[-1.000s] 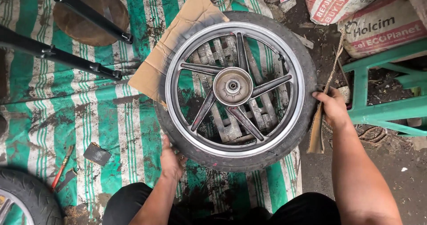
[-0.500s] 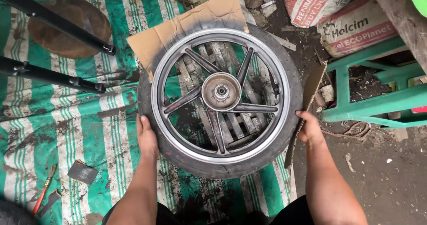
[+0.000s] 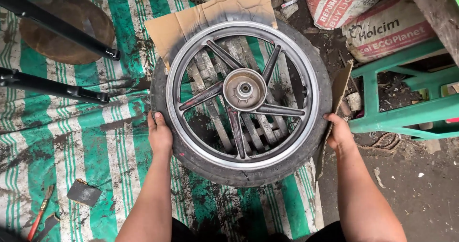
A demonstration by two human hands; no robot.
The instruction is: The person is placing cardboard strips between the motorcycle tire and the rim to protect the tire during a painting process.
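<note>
While lying flat at the middle of the scene, motorcycle wheel [image 3: 241, 103] gripped from both sides. Left hand [image 3: 159, 135] clamped on the near-left edge of the black tyre [image 3: 210, 168], fingers curled over the sidewall. Right hand [image 3: 340, 133] clamped on the right edge of the same tyre, thumb on top, at about the same height as the left. Hands well apart, the whole width of the wheel between them.

Grey alloy rim [image 3: 191, 141] with five spokes meeting at a round hub [image 3: 244, 89], smudged with dark and reddish marks. Wooden slats [image 3: 258, 127] visible through the gaps between the spokes, under the wheel. Sheet of brown cardboard [image 3: 201, 19] tucked beneath the far-left side of the tyre, darkened where it meets the rubber. Second cardboard strip [image 3: 340, 84] standing on edge just beside the right of the tyre, touching the right hand.

Underneath, a green-and-white striped tarp [image 3: 71, 141], muddy and creased. Far left, two black metal bars [image 3: 52, 86] crossing a round rusty disc [image 3: 62, 31]. Near left on the tarp, a small dark square scrap [image 3: 83, 192] and a red-handled tool [image 3: 40, 213]. Right of the wheel, bare dirt ground [image 3: 420, 194], a green frame [image 3: 406, 110] and, far right, two cement sacks [image 3: 382, 29].
</note>
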